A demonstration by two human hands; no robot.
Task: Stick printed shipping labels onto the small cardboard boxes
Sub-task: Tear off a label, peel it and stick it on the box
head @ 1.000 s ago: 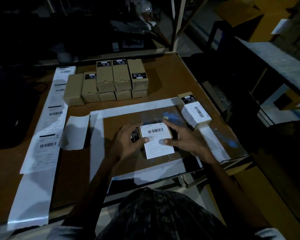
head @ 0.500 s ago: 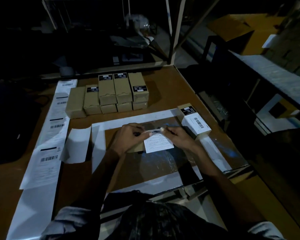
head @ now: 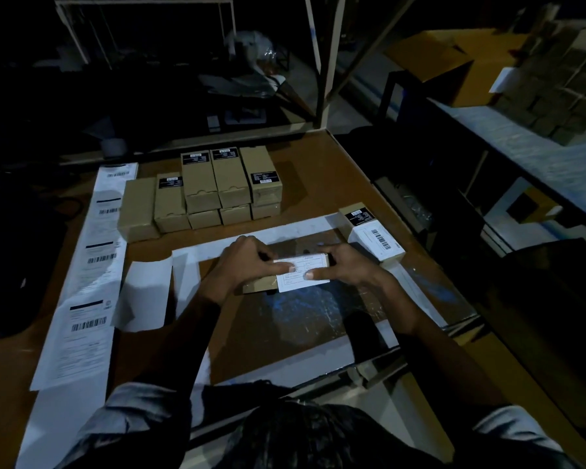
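Fingers (head: 286,265) of both hands pinch the label (head: 303,273) onto the box (head: 261,286), lying left-right.

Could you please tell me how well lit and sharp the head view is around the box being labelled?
Head view: dim overall, the background nearly black; the white label on the box stands out between both hands; its print is too soft to read; wide-angle bending at the edges.

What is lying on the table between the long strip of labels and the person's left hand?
In the head view, a blank white sheet lies between the label strip and the left hand.
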